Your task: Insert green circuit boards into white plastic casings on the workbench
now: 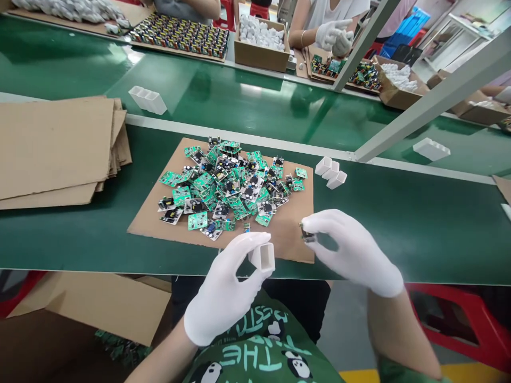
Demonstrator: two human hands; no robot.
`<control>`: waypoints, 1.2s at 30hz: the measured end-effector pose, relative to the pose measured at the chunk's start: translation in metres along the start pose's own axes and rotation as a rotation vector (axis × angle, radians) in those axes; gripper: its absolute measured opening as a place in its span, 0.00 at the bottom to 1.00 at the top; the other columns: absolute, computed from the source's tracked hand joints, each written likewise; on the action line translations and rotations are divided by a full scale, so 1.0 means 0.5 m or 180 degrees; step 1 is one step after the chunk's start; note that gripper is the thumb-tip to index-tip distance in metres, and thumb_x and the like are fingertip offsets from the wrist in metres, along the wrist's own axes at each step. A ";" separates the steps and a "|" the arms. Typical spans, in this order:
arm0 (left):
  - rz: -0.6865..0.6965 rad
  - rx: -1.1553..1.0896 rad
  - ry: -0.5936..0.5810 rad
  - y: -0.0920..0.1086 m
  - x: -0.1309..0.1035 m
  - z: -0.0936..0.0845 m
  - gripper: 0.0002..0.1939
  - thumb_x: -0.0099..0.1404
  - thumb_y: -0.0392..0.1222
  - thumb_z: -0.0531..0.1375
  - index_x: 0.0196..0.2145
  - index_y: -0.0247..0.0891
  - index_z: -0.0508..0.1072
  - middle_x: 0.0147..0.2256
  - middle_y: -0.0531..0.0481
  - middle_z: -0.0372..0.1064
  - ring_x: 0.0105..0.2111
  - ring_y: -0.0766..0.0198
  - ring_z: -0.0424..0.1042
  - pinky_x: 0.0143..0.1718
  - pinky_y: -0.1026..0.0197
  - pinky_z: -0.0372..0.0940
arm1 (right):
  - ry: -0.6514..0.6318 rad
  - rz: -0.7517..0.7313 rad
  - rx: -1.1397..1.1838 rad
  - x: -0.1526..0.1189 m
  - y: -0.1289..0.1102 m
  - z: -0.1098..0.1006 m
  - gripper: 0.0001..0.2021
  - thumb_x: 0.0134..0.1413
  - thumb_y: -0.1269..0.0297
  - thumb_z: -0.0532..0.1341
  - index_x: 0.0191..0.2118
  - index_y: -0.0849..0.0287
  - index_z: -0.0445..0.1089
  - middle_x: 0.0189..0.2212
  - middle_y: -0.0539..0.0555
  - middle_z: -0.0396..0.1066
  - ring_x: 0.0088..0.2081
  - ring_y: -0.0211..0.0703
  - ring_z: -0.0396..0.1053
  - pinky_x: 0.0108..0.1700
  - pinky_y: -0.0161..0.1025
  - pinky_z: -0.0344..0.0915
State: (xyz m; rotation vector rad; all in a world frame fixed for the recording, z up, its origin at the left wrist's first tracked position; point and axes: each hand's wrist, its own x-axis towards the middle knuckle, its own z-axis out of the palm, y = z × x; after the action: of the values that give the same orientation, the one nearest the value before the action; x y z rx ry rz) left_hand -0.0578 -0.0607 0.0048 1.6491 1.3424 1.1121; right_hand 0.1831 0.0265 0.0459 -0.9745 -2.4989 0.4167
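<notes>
Left grip clamped on white casing, right grip on circuit board, table edge near, room rightward

Left hand, 1; right hand, 1. Held white casing, 1; loose white casings on the counter, 3. Held circuit board, 1; heaped circuit boards, dozens, overlap hiding the exact total. Cardboard sheet under them, 1. Open carton below, 1.
</notes>
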 end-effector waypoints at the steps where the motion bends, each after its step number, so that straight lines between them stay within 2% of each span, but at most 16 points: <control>1: 0.0059 0.0039 -0.0028 0.002 0.001 0.002 0.22 0.69 0.34 0.60 0.58 0.49 0.65 0.55 0.50 0.69 0.55 0.63 0.69 0.58 0.61 0.66 | 0.0414 0.0062 0.0540 -0.012 -0.013 0.001 0.17 0.56 0.78 0.62 0.48 0.51 0.69 0.44 0.54 0.74 0.45 0.49 0.73 0.44 0.45 0.70; 2: 0.0123 0.0092 -0.0068 0.004 0.003 0.003 0.22 0.69 0.34 0.59 0.58 0.48 0.65 0.55 0.50 0.69 0.55 0.63 0.69 0.58 0.61 0.66 | 0.0755 0.0079 0.0997 -0.024 -0.028 0.006 0.20 0.55 0.77 0.65 0.50 0.49 0.69 0.45 0.54 0.75 0.46 0.49 0.73 0.45 0.47 0.72; 4: 0.0260 0.0218 -0.0127 0.009 0.006 0.006 0.23 0.68 0.33 0.59 0.58 0.46 0.65 0.54 0.48 0.70 0.55 0.62 0.70 0.58 0.59 0.66 | 0.1182 0.0070 0.1562 -0.044 -0.056 0.028 0.22 0.53 0.77 0.67 0.52 0.49 0.70 0.44 0.54 0.76 0.45 0.51 0.74 0.46 0.50 0.73; 7: 0.0371 0.0356 -0.0157 0.016 0.010 0.008 0.23 0.67 0.31 0.59 0.58 0.45 0.65 0.54 0.47 0.70 0.55 0.60 0.70 0.59 0.56 0.66 | 0.1453 0.0130 0.1800 -0.061 -0.085 0.074 0.20 0.55 0.73 0.68 0.52 0.49 0.71 0.42 0.55 0.77 0.44 0.54 0.75 0.46 0.55 0.74; 10: 0.0378 0.0384 -0.0213 0.023 0.012 0.007 0.23 0.66 0.29 0.58 0.57 0.45 0.66 0.53 0.48 0.71 0.55 0.61 0.70 0.59 0.58 0.65 | 0.1561 0.0279 0.1850 -0.064 -0.094 0.103 0.18 0.57 0.70 0.69 0.52 0.48 0.71 0.43 0.55 0.77 0.44 0.54 0.75 0.47 0.56 0.74; 14: 0.0363 0.0351 -0.0296 0.027 0.015 0.006 0.24 0.65 0.28 0.59 0.57 0.45 0.65 0.53 0.51 0.70 0.55 0.65 0.69 0.60 0.63 0.64 | 0.1488 0.0218 0.1844 -0.060 -0.093 0.103 0.18 0.58 0.71 0.68 0.53 0.50 0.71 0.44 0.56 0.77 0.46 0.54 0.74 0.47 0.55 0.74; 21: 0.0364 0.0362 -0.0406 0.027 0.020 0.004 0.23 0.65 0.27 0.58 0.55 0.43 0.66 0.51 0.48 0.71 0.54 0.62 0.69 0.58 0.60 0.65 | 0.1224 0.0056 0.1528 -0.047 -0.096 0.076 0.22 0.57 0.77 0.65 0.55 0.48 0.69 0.45 0.54 0.77 0.47 0.52 0.75 0.46 0.52 0.76; 31: 0.0160 0.0114 -0.0594 0.032 0.018 0.000 0.20 0.66 0.27 0.57 0.53 0.42 0.68 0.53 0.49 0.70 0.55 0.63 0.67 0.58 0.60 0.63 | 0.0982 0.0038 0.1273 -0.040 -0.101 0.066 0.22 0.59 0.77 0.65 0.56 0.48 0.68 0.44 0.53 0.77 0.48 0.48 0.73 0.47 0.48 0.75; 36: 0.0147 0.0046 -0.0562 0.032 0.018 0.002 0.17 0.65 0.26 0.57 0.49 0.42 0.69 0.52 0.50 0.70 0.54 0.63 0.68 0.59 0.60 0.62 | 0.0756 0.0106 0.1161 -0.034 -0.101 0.054 0.20 0.61 0.75 0.64 0.55 0.48 0.68 0.45 0.52 0.76 0.48 0.47 0.73 0.48 0.46 0.74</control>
State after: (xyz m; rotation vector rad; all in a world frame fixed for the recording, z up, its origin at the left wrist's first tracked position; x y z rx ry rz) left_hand -0.0502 -0.0549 0.0206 1.7531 1.2074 0.9602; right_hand 0.1526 -0.0246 0.0389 -0.8623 -2.1011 0.6951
